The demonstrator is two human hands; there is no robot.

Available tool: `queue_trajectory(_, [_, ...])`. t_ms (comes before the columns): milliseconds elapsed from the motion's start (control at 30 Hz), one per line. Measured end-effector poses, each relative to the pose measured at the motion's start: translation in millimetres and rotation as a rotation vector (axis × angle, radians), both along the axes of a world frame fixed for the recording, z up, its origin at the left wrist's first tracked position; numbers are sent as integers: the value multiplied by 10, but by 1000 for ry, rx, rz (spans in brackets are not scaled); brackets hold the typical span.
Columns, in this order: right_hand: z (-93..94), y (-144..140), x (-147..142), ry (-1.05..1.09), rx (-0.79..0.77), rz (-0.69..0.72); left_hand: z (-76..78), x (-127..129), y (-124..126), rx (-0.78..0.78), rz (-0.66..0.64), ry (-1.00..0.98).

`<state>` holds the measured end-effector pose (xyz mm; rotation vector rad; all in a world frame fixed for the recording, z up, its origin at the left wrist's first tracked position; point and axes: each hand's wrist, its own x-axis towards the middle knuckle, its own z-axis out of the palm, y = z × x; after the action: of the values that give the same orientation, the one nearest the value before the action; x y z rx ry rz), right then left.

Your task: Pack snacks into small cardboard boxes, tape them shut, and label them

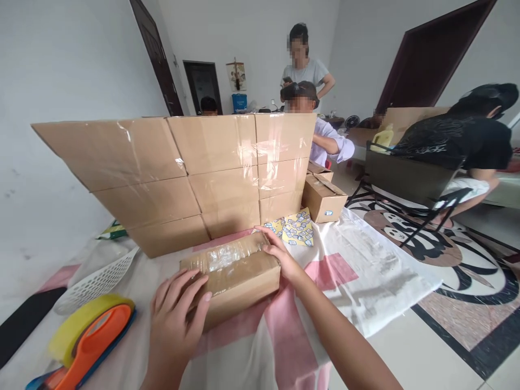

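A wall (pixel 190 173) of taped cartons stands just beyond the fingers, three columns wide, leaning left at its far end. Under everything lies a pink-and-white cloth (pixel 357 265), spread over the surface and running out to the right of the hands. Behind the wall sit and stand other people (pixel 467 141), well apart from the hands; their work is not clear from here.

Between the hands lies the box (pixel 233 276), a small carton with clear tape wrinkled across its top. The left hand (pixel 176 319) rests on its near left end, fingers (pixel 195 292) spread flat over the top edge. The right hand (pixel 280 254) cups the far right corner, fingers curled around it. Both press rather than lift, as far as can be judged.

To do this well, I would keep both palms firm on opposite ends so the box cannot skate on the cloth, and smooth the tape outward from the middle toward each hand.

Left of the left hand lies a tape gun (pixel 87 338), orange handle and yellow roll, cut off at the bottom edge. Beyond it sits a white basket (pixel 97 279), only partly shown. A second small carton (pixel 323 197) stands beyond the right fingers.

The underside of the box and its near face are hidden. Whether its tape is fully sealed is hard to tell.
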<state>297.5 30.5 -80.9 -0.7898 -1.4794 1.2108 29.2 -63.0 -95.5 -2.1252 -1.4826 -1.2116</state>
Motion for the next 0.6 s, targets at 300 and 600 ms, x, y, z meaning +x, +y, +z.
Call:
queue_trajectory(300, [-148,132,2,153,124,-154,91,-1136,-206,-413,832,-147])
queue_trajectory(600, [83,-65,18,23,695,-537,105,-1473,-567,-613,864,-384])
